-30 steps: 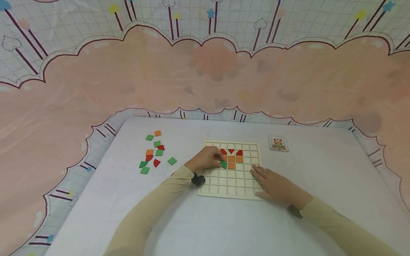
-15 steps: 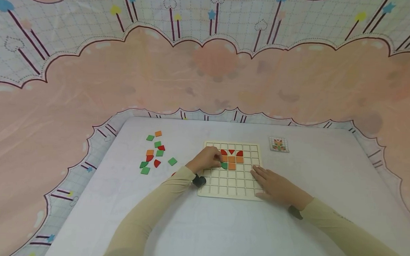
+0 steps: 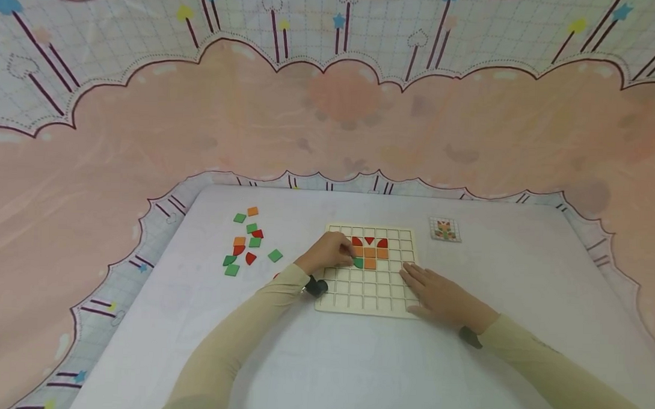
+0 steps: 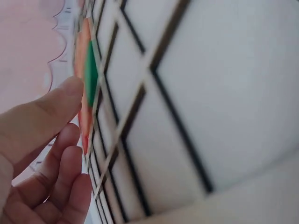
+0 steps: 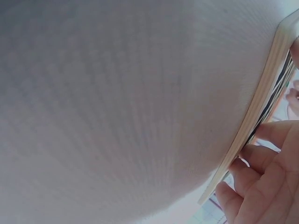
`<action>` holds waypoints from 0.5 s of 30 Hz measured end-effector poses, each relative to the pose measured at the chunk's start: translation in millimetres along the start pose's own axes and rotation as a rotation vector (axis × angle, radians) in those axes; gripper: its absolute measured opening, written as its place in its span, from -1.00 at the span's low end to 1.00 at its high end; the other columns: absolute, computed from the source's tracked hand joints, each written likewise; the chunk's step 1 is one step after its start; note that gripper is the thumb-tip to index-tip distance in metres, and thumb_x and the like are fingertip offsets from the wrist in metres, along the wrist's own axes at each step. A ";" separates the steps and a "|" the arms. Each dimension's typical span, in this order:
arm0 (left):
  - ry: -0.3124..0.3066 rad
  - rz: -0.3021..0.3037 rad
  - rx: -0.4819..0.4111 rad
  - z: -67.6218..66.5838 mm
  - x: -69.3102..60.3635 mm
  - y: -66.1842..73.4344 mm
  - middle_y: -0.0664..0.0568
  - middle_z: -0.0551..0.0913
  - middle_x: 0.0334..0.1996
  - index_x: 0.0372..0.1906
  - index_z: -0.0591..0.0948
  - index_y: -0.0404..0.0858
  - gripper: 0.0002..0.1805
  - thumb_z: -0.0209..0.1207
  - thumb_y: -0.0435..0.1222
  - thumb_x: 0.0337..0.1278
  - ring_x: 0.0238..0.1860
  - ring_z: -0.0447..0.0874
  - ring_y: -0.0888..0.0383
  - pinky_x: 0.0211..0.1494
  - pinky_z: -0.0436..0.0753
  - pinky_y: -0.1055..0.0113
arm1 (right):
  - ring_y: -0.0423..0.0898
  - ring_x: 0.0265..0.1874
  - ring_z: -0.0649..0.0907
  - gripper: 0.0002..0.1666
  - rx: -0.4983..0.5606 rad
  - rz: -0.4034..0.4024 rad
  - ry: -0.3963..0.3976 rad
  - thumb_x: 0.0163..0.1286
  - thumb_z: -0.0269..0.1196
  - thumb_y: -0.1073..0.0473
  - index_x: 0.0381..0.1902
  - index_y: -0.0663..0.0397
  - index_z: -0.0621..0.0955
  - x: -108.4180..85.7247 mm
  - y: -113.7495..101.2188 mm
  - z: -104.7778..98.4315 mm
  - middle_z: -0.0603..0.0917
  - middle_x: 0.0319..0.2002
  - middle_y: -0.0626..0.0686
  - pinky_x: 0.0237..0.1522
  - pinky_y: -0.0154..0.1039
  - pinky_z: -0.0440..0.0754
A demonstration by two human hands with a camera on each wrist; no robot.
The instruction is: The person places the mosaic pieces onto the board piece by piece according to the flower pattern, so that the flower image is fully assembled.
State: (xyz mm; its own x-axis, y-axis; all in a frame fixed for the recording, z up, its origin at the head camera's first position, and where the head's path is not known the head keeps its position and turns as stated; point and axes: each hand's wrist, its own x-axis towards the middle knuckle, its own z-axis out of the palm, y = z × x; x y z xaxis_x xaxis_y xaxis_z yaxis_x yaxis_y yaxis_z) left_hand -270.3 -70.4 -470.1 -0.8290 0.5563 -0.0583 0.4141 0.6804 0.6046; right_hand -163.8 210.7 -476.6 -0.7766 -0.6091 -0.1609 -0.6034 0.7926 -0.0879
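Note:
In the head view, the pale gridded board (image 3: 370, 290) lies on the white table. It holds red curved pieces (image 3: 382, 243), a red triangle (image 3: 369, 240), orange squares (image 3: 370, 264) and a green curved piece (image 3: 358, 263). My left hand (image 3: 328, 252) is over its left side, fingertips pinching at the left orange square (image 3: 358, 252). The left wrist view has the thumb (image 4: 51, 107) against the orange edge beside the green piece (image 4: 91, 74), the index fingertip hidden. My right hand (image 3: 440, 297) rests on the board's right edge; fingers (image 5: 254, 158) lie along its wooden rim (image 5: 252, 112).
Loose green (image 3: 275, 255), orange (image 3: 252, 211) and red (image 3: 251, 259) pieces are scattered on the table left of the board. Another red bit shows beside the left sleeve (image 3: 230, 339). A small patterned card (image 3: 444, 229) lies at the back right.

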 end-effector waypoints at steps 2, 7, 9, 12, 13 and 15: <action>0.011 -0.014 -0.018 -5.4 -2.6 -0.5 0.03 0.69 -0.33 -0.35 0.74 -0.20 -0.90 0.35 -0.30 -0.02 -0.34 0.51 0.22 -0.24 0.50 0.43 | 0.08 0.45 0.13 -0.12 -0.004 0.000 -0.001 0.39 -0.02 -0.27 0.46 0.12 0.09 0.2 -0.3 -0.4 0.08 0.47 0.15 0.40 -0.01 0.19; 0.045 -0.001 -0.019 -28.6 -13.8 -9.6 -0.01 0.69 -0.30 -0.28 0.73 -0.24 -0.84 0.33 -0.27 0.00 -0.29 0.51 0.16 -0.16 0.50 0.37 | 0.08 0.46 0.11 -0.12 0.010 0.006 -0.010 0.39 -0.02 -0.27 0.46 0.11 0.08 1.3 -1.4 -1.1 0.07 0.48 0.14 0.41 -0.01 0.17; 0.061 0.005 -0.013 -39.4 -19.6 -16.7 -0.01 0.69 -0.26 -0.25 0.72 -0.24 -0.81 0.34 -0.27 -0.01 -0.24 0.53 0.14 -0.09 0.52 0.32 | 0.08 0.46 0.11 -0.12 0.015 0.008 -0.011 0.39 -0.01 -0.26 0.46 0.11 0.08 1.2 -1.6 -0.9 0.06 0.48 0.14 0.41 -0.01 0.17; 0.081 -0.008 -0.002 -56.2 -29.2 -28.6 -0.03 0.69 -0.22 -0.20 0.72 -0.24 -0.78 0.34 -0.28 -0.02 -0.18 0.56 0.10 -0.01 0.54 0.24 | 0.08 0.46 0.11 -0.12 0.014 0.009 -0.011 0.39 -0.01 -0.27 0.46 0.11 0.08 1.1 -1.3 -0.3 0.06 0.48 0.14 0.41 -0.01 0.17; 0.084 -0.013 0.001 -61.7 -32.7 -32.8 -0.04 0.69 -0.21 -0.19 0.71 -0.24 -0.77 0.34 -0.28 -0.01 -0.17 0.56 0.09 0.01 0.55 0.22 | 0.09 0.46 0.11 -0.12 0.014 0.007 -0.009 0.39 -0.01 -0.26 0.46 0.12 0.08 1.1 -1.3 -0.2 0.07 0.48 0.15 0.41 -0.01 0.17; 0.080 -0.027 0.000 -72.5 -40.3 -41.3 -0.07 0.69 -0.17 -0.16 0.70 -0.26 -0.75 0.34 -0.29 -0.01 -0.14 0.56 0.05 0.03 0.55 0.18 | 0.08 0.46 0.11 -0.12 0.009 0.008 -0.008 0.39 -0.01 -0.26 0.46 0.12 0.08 0.8 -1.2 -0.1 0.07 0.48 0.15 0.41 -0.01 0.18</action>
State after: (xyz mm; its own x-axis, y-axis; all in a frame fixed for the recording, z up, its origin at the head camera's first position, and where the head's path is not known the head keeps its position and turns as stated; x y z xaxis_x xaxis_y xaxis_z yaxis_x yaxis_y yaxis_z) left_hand -281.3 -155.5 -435.1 -0.8673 0.4977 -0.0109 0.3911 0.6948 0.6035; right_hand -163.8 209.3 -476.5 -0.7798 -0.6028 -0.1690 -0.5958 0.7974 -0.0955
